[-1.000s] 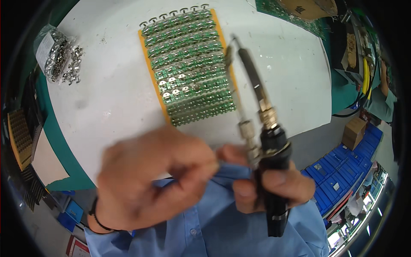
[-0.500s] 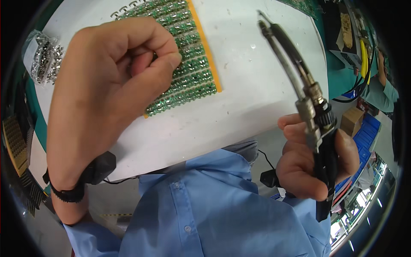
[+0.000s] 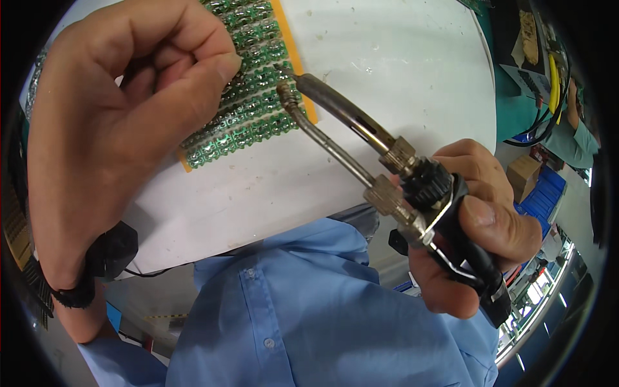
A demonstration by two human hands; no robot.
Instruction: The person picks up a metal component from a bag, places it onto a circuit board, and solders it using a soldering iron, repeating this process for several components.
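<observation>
My right hand (image 3: 480, 229) grips a soldering iron (image 3: 387, 161) by its black handle; a thin metal feed tube runs beside its barrel. The iron's tip lies over the right edge of a green circuit board panel (image 3: 248, 109) with an orange border, flat on the white table (image 3: 387, 64). My left hand (image 3: 122, 116) is curled into a loose fist above the panel's left part and hides much of it. Whether something thin is pinched between its fingers cannot be made out. A black band sits on my left wrist.
My blue shirt (image 3: 303, 316) fills the lower middle. Blue bins (image 3: 538, 193) and a cardboard box (image 3: 522, 171) stand on the floor at the right. Another person's sleeve (image 3: 574, 138) shows at the far right, next to yellow cables.
My left hand rose from beside the iron's handle up over the board. The iron's tip swung left and down onto the panel's right edge. The view closed in on the table.
</observation>
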